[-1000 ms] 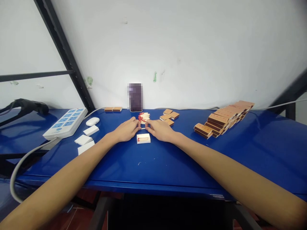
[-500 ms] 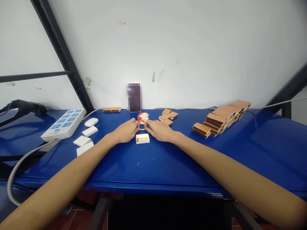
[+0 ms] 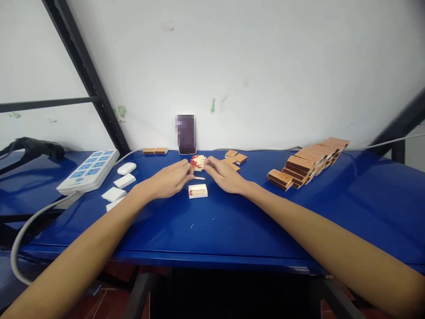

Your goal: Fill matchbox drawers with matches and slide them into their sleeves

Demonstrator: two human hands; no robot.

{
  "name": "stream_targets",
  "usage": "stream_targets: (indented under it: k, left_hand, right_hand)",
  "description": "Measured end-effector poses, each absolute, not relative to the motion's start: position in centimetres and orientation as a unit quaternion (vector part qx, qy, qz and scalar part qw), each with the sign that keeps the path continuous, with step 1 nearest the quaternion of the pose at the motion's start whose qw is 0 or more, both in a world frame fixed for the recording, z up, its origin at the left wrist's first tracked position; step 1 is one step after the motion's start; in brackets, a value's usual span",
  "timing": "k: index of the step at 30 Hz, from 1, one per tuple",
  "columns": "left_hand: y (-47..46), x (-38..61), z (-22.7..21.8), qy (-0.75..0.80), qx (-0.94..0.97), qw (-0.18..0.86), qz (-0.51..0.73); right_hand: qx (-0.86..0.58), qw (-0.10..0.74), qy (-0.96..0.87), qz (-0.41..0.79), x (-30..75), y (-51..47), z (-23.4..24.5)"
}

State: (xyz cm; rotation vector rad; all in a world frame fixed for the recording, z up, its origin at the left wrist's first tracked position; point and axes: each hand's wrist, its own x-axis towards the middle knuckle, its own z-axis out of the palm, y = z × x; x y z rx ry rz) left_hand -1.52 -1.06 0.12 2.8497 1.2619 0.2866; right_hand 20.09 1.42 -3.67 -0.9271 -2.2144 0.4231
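Observation:
My left hand point(image 3: 174, 178) is closed in a pinch on a match point(image 3: 199, 178), whose pale stick points right from the fingertips. My right hand point(image 3: 224, 176) has its thumb and forefinger together at the right ends of a heap of red-headed matches point(image 3: 198, 162); whether a stick is between them cannot be made out. Just in front of both hands lies an open white matchbox tray point(image 3: 198, 196) with several matches in it, their red heads to the left. Behind my right hand rest several small brown matchbox sleeves point(image 3: 240, 158).
Stacked brown matchboxes point(image 3: 305, 163) lean in rows on the right of the blue table point(image 3: 212, 239). White trays point(image 3: 125, 180), a rounded white case point(image 3: 126, 168) and a power strip point(image 3: 89, 170) are at left. A phone point(image 3: 186, 134) leans against the wall.
My right hand has moved away from the match in my left fingers, back and slightly right to the heap. My left hand still holds its match near the same spot.

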Motion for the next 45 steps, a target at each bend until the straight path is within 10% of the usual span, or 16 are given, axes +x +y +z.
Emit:
stream_targets:
  k: [45]
  left_hand:
    - [1.8, -2.2, -2.4, 0.45, 0.886, -0.1, 0.05]
  right_hand:
    - [-0.475, 0.213, -0.852, 0.054, 18.5, 1.9, -4.3]
